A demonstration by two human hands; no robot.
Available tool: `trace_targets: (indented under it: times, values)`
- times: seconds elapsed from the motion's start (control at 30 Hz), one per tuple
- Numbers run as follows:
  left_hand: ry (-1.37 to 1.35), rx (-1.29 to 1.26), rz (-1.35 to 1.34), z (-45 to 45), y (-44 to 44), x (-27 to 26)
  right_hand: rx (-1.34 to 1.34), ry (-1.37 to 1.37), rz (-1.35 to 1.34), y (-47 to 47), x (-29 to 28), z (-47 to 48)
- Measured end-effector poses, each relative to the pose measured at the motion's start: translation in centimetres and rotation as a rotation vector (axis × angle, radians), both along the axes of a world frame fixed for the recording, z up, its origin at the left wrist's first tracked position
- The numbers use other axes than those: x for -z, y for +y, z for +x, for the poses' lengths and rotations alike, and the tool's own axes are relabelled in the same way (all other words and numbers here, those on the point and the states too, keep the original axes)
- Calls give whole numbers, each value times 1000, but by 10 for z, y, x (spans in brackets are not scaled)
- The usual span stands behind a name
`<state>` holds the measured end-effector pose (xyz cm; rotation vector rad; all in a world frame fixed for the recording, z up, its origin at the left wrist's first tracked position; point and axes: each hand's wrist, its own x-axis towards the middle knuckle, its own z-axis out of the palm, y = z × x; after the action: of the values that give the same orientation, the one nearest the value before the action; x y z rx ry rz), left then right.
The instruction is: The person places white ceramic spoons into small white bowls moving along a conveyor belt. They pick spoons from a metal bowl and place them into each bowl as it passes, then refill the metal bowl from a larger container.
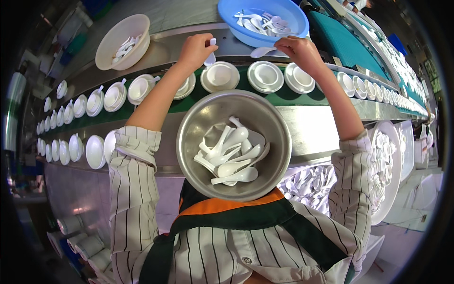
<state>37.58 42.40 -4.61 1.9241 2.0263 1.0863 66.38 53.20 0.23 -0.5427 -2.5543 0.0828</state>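
Observation:
My left hand (197, 49) grips a white soup spoon (210, 59), which points down beside a stacked bowl and saucer (219, 76) on the green conveyor belt (156, 103). Another white spoon (261, 52) lies level in the fingers of my right hand (299, 51), just below the rim of a blue plastic basin (264, 17) with several spoons in it. Close to my body, a steel bowl (234, 101) contains a heap of white spoons (230, 152). More bowl-and-saucer sets (265, 76) line the belt, and some at the left have spoons in them.
A cream plastic basin (122, 42) with spoons stands at the upper left. White bowls (95, 152) line the near ledge at left. At the right are a teal belt (347, 42), a heap of spoons (310, 186) and a large white tub (393, 170) of small dishes.

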Motion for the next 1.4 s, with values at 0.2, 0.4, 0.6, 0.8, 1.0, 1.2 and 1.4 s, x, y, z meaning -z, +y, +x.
trace_targets:
  times: [0.2, 0.4, 0.6, 0.8, 1.0, 1.2, 1.4]
  values:
    - [158, 103, -151, 17, 26, 43, 99, -324, -175, 48, 83, 10]
    - [119, 39, -26, 26, -8, 34, -129, -142, -10, -38, 34, -20]
    - [21, 427, -473, 74, -83, -10, -696, -547, 106, -150, 59, -16]
    - [113, 594, -941, 131, -127, 9, -634, -782, -76, -154, 52, 1]
    - [-9, 485, -818, 153, -111, 17, -522, -994, -279, -111, -9, 38]
    - [-774, 397, -701, 166, -89, -6, -163, -189, -953, 24, -12, 62]
    - [-839, 303, -578, 180, -59, -18, -43, 640, -1309, 90, 110, 45]
